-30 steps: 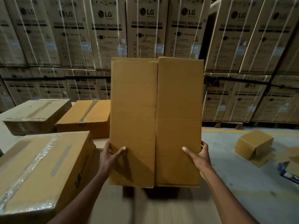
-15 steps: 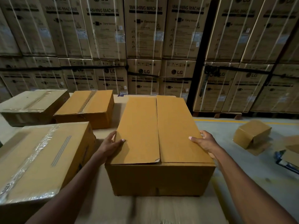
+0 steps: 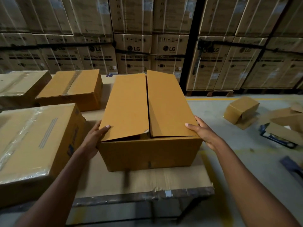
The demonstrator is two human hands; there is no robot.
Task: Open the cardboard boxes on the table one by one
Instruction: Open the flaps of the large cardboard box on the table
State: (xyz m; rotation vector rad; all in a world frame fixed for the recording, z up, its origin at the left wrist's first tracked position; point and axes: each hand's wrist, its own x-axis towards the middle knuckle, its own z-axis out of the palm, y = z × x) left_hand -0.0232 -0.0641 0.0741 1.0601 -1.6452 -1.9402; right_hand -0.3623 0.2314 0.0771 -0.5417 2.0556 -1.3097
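Now, from the head camera, I see the cardboard box sitting on the table, right in front of me. My left hand grips the left flap at its near corner, thumb on top, lifting it slightly. My right hand clasps the right flap edge likewise. Three taped boxes lie to the left.

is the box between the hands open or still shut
Partly open: the box is untaped, its left flap lifted by the left hand, showing a dark gap. The right hand holds the other flap.
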